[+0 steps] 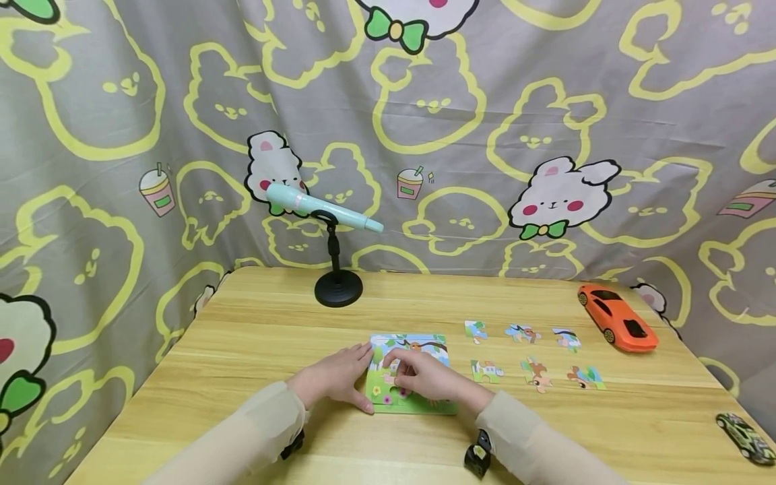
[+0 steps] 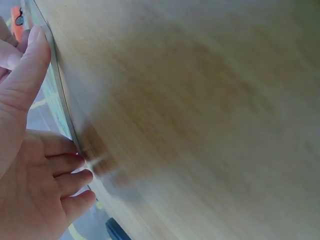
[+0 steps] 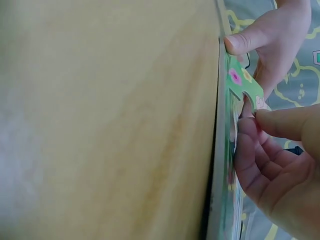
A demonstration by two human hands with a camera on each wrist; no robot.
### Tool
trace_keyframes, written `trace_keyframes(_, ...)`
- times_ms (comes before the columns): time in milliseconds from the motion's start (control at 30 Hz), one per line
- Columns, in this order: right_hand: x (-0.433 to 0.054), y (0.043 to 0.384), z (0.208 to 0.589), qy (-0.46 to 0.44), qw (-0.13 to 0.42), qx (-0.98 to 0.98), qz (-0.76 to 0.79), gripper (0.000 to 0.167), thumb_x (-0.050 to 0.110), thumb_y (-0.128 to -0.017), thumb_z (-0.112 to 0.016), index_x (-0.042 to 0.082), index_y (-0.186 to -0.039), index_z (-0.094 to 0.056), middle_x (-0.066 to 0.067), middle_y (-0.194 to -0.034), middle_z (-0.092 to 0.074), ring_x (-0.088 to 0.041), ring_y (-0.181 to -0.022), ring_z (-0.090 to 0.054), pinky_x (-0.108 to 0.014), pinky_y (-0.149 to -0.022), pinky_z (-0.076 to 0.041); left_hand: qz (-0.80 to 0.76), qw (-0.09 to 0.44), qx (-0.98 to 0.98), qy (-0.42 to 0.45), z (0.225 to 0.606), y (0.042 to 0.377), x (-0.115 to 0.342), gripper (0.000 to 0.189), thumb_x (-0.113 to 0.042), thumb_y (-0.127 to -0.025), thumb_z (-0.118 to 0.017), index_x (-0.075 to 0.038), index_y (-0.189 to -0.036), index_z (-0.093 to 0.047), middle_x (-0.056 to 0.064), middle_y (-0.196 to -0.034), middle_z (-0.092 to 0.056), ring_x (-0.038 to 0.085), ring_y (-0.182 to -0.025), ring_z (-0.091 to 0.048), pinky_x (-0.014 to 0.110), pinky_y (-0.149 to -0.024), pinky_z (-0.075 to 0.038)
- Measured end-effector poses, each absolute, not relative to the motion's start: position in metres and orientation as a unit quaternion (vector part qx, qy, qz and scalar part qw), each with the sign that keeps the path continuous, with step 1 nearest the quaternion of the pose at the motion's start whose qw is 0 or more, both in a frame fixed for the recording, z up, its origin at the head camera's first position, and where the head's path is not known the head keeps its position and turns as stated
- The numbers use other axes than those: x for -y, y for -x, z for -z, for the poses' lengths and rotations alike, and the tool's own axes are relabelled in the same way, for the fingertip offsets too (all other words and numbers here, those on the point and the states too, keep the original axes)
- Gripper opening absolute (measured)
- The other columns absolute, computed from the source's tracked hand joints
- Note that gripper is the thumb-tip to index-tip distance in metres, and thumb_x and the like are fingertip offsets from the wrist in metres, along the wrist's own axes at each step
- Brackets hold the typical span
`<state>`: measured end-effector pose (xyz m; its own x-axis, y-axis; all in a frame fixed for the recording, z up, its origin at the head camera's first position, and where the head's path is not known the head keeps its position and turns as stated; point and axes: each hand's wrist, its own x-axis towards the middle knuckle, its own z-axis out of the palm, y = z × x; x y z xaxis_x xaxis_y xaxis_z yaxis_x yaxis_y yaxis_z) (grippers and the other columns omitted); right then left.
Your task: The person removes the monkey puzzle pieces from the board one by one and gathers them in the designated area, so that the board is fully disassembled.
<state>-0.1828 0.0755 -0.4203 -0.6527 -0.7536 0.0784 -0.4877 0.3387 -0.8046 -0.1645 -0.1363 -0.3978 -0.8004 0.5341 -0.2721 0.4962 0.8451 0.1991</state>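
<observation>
A picture puzzle board (image 1: 418,406) with a green and blue scene lies flat on the table. My left hand (image 1: 333,376) rests along its left side, fingers extended at the upper left and the thumb on the lower left corner. Over the board, my right hand (image 1: 427,378) pinches a puzzle piece (image 3: 246,79) between thumb and index finger. This green piece with flowers is tilted up from the board in the right wrist view. Part of the board is hidden under the right hand. Right of it lie several loose puzzle pieces, such as one with a house (image 1: 487,371).
A light blue microphone (image 1: 324,207) sits on a black stand (image 1: 338,288) at the back left. An orange toy car (image 1: 618,318) is at the back right, with a small camouflage toy car (image 1: 747,438) near the right edge. A patterned curtain (image 1: 436,155) hangs behind the table.
</observation>
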Motion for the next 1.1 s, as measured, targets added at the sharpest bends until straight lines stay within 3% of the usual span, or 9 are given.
trace_keyframes(400, -0.1, 0.182, 0.406, 0.345, 0.163, -0.792, 0.477, 0.027, 0.005, -0.093, -0.054, 0.002, -0.119, -0.049, -0.007, -0.084, -0.055, -0.019, -0.064, -0.054, -0.03, -0.055, -0.049, -0.062, 0.155, -0.947, -0.274, 0.398, 0.165, 0.135, 0.104, -0.057, -0.069, -0.07, 0.007, -0.141, -0.028, 0.021, -0.147, -0.022, 0.034, -0.133, -0.023, 0.043, -0.108, -0.02)
trace_keyframes(700, -0.151, 0.176, 0.402, 0.295, 0.156, -0.817, 0.47, 0.008, 0.007, -0.087, -0.062, 0.001, -0.092, -0.06, -0.005, -0.08, -0.057, -0.014, -0.066, -0.051, -0.024, -0.055, -0.047, -0.066, 0.164, -0.948, -0.266, 0.398, 0.164, 0.134, 0.105, -0.056, -0.069, -0.07, 0.005, -0.142, -0.027, 0.02, -0.148, -0.021, 0.033, -0.134, -0.021, 0.042, -0.108, -0.019)
trace_keyframes(1100, -0.222, 0.17, 0.411, 0.256, 0.203, -0.819, 0.471, 0.01, 0.011, -0.088, -0.062, 0.001, -0.085, -0.063, -0.006, -0.069, -0.058, -0.01, -0.056, -0.05, -0.024, -0.049, -0.045, -0.069, 0.161, -0.949, -0.264, 0.399, 0.163, 0.136, 0.105, -0.057, -0.069, -0.07, 0.005, -0.141, -0.027, 0.019, -0.148, -0.021, 0.033, -0.134, -0.021, 0.042, -0.108, -0.019)
